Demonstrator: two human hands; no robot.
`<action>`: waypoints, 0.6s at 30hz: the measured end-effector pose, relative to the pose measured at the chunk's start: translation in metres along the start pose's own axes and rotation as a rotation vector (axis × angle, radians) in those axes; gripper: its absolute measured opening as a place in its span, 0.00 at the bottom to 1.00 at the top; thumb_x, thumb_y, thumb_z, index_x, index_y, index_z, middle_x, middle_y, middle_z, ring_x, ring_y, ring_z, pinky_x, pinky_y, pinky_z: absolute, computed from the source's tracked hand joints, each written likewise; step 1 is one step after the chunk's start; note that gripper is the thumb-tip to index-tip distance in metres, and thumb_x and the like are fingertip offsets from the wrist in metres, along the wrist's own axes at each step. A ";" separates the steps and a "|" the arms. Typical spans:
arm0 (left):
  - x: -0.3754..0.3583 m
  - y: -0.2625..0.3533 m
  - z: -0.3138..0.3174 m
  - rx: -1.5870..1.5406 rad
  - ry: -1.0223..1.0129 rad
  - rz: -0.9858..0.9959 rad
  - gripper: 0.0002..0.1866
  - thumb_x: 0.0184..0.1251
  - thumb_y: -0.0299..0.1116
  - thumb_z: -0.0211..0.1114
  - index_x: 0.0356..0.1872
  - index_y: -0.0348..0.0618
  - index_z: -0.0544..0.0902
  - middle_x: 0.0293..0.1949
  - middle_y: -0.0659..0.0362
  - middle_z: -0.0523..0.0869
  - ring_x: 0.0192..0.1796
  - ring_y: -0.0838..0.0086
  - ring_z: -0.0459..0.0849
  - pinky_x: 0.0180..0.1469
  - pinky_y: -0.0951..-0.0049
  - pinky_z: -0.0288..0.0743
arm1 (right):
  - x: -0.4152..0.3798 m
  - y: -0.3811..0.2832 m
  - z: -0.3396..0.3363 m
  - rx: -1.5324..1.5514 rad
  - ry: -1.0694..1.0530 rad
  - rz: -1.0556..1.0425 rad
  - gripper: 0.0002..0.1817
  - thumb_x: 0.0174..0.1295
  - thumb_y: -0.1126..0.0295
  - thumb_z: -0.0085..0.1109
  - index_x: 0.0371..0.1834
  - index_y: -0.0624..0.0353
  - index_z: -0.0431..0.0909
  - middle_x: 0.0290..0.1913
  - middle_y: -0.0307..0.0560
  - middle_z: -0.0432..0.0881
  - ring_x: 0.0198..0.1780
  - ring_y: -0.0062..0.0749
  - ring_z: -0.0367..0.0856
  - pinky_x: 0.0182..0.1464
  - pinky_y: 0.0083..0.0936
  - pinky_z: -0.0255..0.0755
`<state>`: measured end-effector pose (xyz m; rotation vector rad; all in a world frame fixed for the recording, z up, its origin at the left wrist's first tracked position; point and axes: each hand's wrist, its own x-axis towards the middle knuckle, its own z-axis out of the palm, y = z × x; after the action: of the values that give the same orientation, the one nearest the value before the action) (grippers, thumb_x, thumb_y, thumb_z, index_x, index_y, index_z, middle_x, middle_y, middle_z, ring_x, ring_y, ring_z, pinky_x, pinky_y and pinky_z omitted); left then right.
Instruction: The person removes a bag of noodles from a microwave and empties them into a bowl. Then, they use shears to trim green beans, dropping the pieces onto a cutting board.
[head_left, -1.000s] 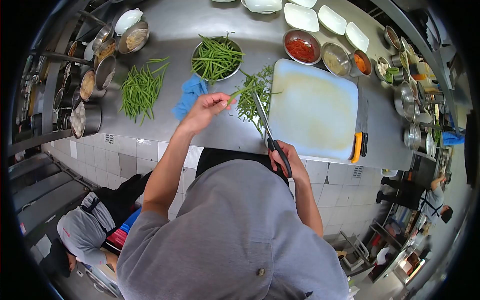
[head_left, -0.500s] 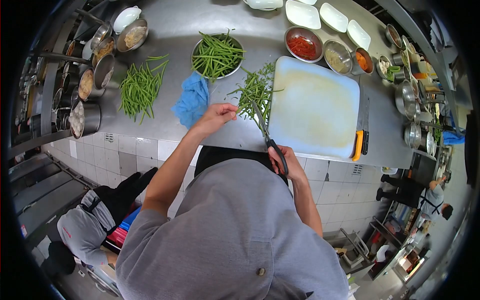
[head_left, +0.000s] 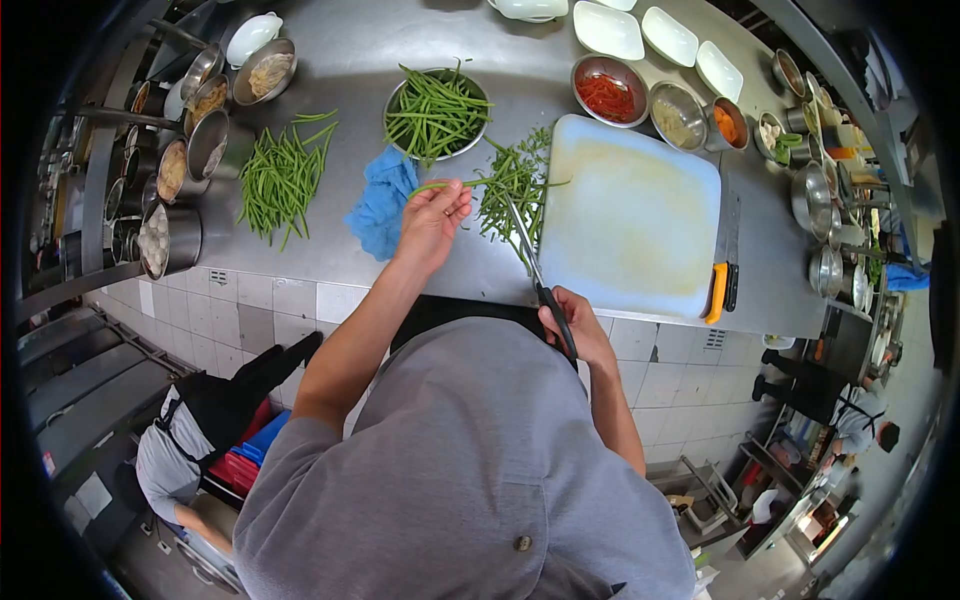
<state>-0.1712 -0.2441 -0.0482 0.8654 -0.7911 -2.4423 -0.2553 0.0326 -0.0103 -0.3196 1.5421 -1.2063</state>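
My left hand [head_left: 432,225] pinches a green bean [head_left: 430,188] between thumb and fingertips, its ends sticking out to either side. In my right hand [head_left: 582,325] are scissors [head_left: 534,265] with dark handles, their metal blades pointing up and away over a heap of bean trimmings [head_left: 512,185]. That heap lies against the left edge of a white cutting board [head_left: 635,215]. A metal bowl [head_left: 478,142] piled with green beans [head_left: 436,108] stands beyond my left hand. Beside that hand lies a crumpled blue cloth [head_left: 384,205], and farther left is a pile of green beans [head_left: 285,178].
A knife with a yellow handle [head_left: 717,293] lies right of the board. Bowls of red strips [head_left: 605,95] and orange pieces [head_left: 728,124] stand behind it, near white dishes [head_left: 608,30]. Metal pots [head_left: 180,240] line the left. Other people [head_left: 180,460] work at both sides.
My left hand has lifted away from the trimmings, slightly left, and turned; the bean now shows across its fingers. The scissors hardly moved. The person at lower left has shifted right.
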 end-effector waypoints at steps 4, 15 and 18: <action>0.000 -0.005 0.002 0.023 0.009 -0.026 0.04 0.71 0.30 0.68 0.40 0.43 0.83 0.38 0.59 0.88 0.40 0.77 0.85 0.45 0.76 0.81 | 0.005 -0.001 0.005 0.002 -0.008 -0.010 0.21 0.66 0.54 0.69 0.29 0.54 0.68 0.20 0.28 0.68 0.20 0.11 0.66 0.22 0.15 0.59; -0.006 -0.016 -0.006 0.134 0.046 -0.078 0.06 0.69 0.33 0.70 0.38 0.46 0.81 0.37 0.61 0.86 0.40 0.79 0.84 0.43 0.75 0.79 | 0.013 0.004 0.000 -0.040 0.019 0.019 0.23 0.65 0.52 0.70 0.26 0.54 0.68 0.17 0.30 0.69 0.17 0.13 0.67 0.20 0.15 0.59; -0.007 -0.019 -0.007 0.173 0.107 -0.067 0.06 0.69 0.32 0.70 0.38 0.46 0.81 0.38 0.61 0.86 0.39 0.78 0.84 0.43 0.76 0.78 | 0.014 0.006 -0.002 -0.069 0.037 0.062 0.24 0.64 0.51 0.71 0.24 0.54 0.68 0.15 0.31 0.70 0.16 0.14 0.68 0.18 0.16 0.59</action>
<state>-0.1653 -0.2286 -0.0619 1.0940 -0.9584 -2.3879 -0.2602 0.0261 -0.0232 -0.2943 1.6165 -1.1177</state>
